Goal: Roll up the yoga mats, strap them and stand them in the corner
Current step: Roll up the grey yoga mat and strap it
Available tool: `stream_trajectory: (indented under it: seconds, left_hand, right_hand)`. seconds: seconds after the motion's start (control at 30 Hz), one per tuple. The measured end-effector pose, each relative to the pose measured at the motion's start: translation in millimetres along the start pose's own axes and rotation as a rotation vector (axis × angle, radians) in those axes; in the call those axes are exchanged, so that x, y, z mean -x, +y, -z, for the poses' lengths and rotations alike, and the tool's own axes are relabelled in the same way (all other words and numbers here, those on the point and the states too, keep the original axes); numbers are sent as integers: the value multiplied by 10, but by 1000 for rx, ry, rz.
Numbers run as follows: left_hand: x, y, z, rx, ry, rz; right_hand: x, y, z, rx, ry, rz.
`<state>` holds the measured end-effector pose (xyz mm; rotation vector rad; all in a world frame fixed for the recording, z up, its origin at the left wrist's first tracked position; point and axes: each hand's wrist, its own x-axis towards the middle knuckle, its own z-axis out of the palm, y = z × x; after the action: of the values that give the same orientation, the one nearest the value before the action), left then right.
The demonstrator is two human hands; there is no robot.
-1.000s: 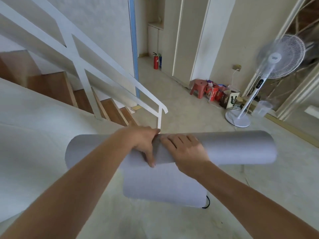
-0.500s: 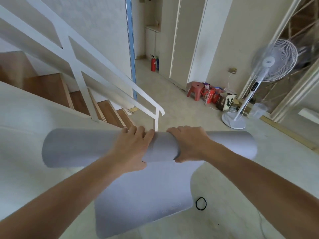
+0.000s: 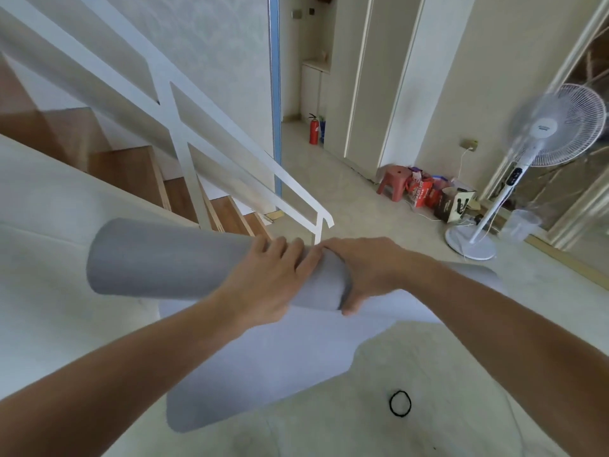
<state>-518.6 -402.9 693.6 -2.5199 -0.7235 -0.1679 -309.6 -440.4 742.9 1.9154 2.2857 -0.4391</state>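
Since half a second ago the roll's left end has lifted and the hanging tail has shortened. Held in the air, the grey yoga mat [image 3: 158,258] is mostly rolled, with a loose flap still hanging below the hands. The left hand [image 3: 267,285] curls over the top of the roll. The right hand [image 3: 372,268], touching the left, wraps it with the thumb beneath. Rolling looks nearly finished. Strapping, probably with the black elastic loop [image 3: 400,403] on the floor, and standing the mat in the corner remain.

The rolled foam yoga mat [image 3: 158,258] is a plain grey. The thin elastic ring [image 3: 400,403] is black against the pale cream floor [image 3: 329,179]. The slanted stair railing [image 3: 187,166] is white, the wooden stair treads [image 3: 125,169] warm brown, the small plastic stool [image 3: 393,179] apparently dull red.
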Motion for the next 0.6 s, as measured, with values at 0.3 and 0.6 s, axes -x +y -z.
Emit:
stream_trajectory:
  seconds: [0.3, 0.6]
  left_hand:
    - [-157, -459, 423, 390, -477, 178]
    - [143, -108, 106, -4, 21, 23]
  right_hand:
    - [36, -192, -684, 384, 836, 181]
    - [32, -168, -72, 49, 129, 9]
